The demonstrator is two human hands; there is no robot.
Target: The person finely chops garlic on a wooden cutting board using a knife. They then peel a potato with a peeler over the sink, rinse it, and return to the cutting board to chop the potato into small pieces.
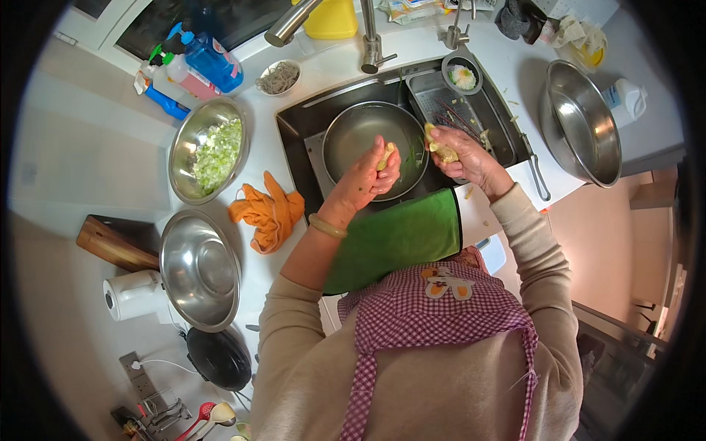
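Observation:
My left hand [370, 173] is closed around a yellowish piece of ginger root [386, 156], over the left part of a round metal basin [337, 124] in the sink. In my right hand [466, 160] is a knobbly yellowish piece of ginger root [444, 152], above the sink divider area at the basin's right. The basin holds water with some green shreds. A grey perforated tray [427, 91] with dark reddish chopsticks and scraps lies to the right, and a small grey strainer [463, 78] with pale and orange bits rests at its top.
A steel bowl of chopped green vegetable [218, 157], an empty steel bowl [199, 270] and an orange cloth [267, 212] stand left. Another large steel bowl [584, 124] is at right. A green mat [397, 237] covers the front edge. The faucet [371, 47] rises behind the sink; bottles [214, 62] stand back left.

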